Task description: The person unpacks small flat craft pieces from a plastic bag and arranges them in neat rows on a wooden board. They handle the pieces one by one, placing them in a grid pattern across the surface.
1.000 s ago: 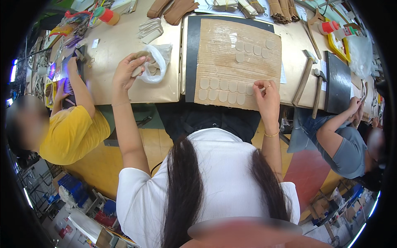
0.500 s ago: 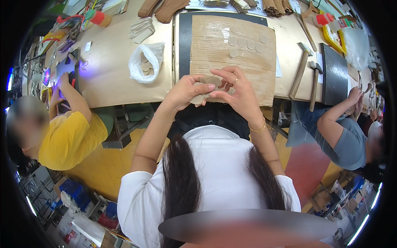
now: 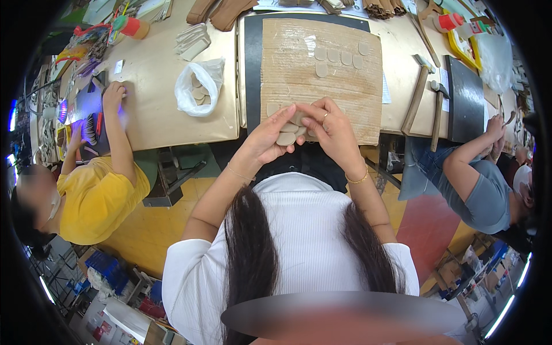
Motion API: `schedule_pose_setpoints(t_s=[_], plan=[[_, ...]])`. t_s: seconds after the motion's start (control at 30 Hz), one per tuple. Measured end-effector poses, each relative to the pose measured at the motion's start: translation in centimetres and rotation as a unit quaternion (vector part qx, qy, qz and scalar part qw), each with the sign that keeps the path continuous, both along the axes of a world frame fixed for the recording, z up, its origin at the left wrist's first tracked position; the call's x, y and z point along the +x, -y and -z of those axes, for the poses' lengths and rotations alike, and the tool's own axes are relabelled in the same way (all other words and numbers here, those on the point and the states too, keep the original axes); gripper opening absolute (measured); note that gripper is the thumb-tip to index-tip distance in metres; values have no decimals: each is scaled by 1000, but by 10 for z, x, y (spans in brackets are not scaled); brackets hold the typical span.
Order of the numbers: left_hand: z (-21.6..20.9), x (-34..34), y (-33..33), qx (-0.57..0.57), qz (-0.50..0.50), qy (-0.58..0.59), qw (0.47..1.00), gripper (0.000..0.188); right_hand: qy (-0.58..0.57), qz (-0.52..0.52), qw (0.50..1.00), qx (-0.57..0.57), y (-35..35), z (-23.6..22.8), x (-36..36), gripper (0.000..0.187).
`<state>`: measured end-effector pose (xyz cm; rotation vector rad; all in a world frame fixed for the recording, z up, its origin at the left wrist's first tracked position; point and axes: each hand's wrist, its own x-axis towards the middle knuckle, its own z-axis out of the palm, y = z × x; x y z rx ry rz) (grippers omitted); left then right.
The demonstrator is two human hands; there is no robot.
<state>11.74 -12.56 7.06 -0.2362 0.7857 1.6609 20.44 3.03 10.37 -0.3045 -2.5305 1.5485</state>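
Several small beige rounded pieces [image 3: 286,138] lie in my left hand [image 3: 263,137], which is curled around them in front of my body. My right hand [image 3: 335,133] is bent over the same pieces, thumb and fingers pinching at their upper side. Just what the right fingertips grip is partly hidden. Both hands are at the near edge of a brown cardboard sheet [image 3: 345,100]. On that sheet, further off, similar flat pieces [image 3: 333,56] are laid out apart from each other, and one more piece [image 3: 272,108] shows by my left fingers.
Left of the cardboard, an open white plastic bag [image 3: 217,75] holds more beige pieces. A hammer [image 3: 440,109] and a mallet [image 3: 418,95] lie to the right, beside a black board [image 3: 464,100]. Co-workers sit on both sides, one in a yellow shirt [image 3: 100,198].
My left hand has turned to show more of the pieces, and my right fingers have closed in on them. A piece now shows on the cardboard's near left. The left co-worker's arm has moved.
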Motion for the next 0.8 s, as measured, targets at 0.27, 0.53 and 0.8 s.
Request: schedule_pose_setpoints(t_s=[0.27, 0.53, 0.8], plan=[[-4, -6, -3, 12, -28, 22, 999, 34, -12, 77, 979, -189, -4, -1, -1, 28], [-8, 0, -7, -41, -14, -6, 999, 40, 12, 15, 995, -93, -6, -14, 2, 28], [-7, 2, -5, -2, -1, -69, 998, 35, -19, 50, 999, 6, 2, -3, 1, 30]])
